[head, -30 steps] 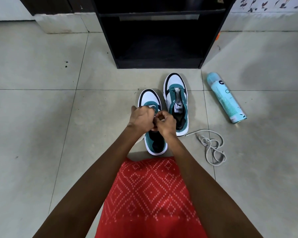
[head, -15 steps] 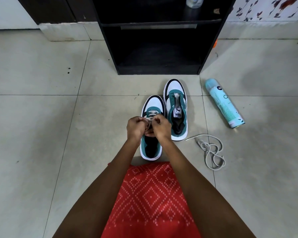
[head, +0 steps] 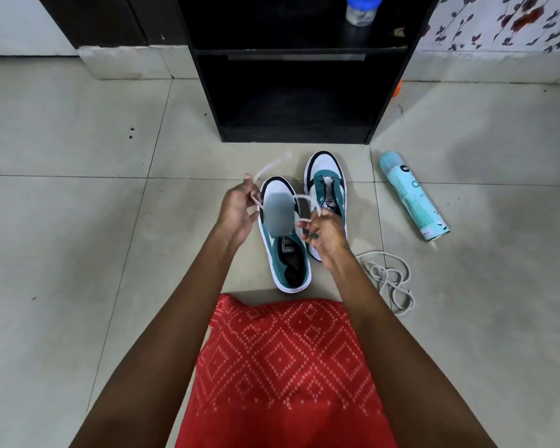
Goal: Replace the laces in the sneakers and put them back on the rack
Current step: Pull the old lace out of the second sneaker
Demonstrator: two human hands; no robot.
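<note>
1. White lace (head: 303,197) is stretched between both hands, above the toe of the near sneaker (head: 285,253).
2. The left hand (head: 236,210) pinches the lace with curled fingers; 1 end of it rises past this hand toward the rack, smeared by motion.
3. The right hand (head: 325,236) pinches the other stretch at its fingertips, with the remaining fingers loosely bent.
4. Whether the lace passes through any eyelet cannot be told, since a grey blur covers the front of the near sneaker.
5. The near sneaker is teal and white, and stands on the floor (head: 78,221) with its toe toward the rack.
6. The far sneaker (head: 325,168) stands just beside it, on the right and a little closer to the rack, partly behind the right hand.
7. A 2nd lace (head: 390,279) lies in a loose tangle on the floor near the right forearm.
8. A pale blue can (head: 413,197) lies on its side further right.
9. The black rack (head: 207,92) stands just beyond the sneakers, with a blue-lidded jar (head: 362,11) on its upper shelf.
10. Red patterned cloth (head: 282,367) fills the bottom of the view between the forearms.
</note>
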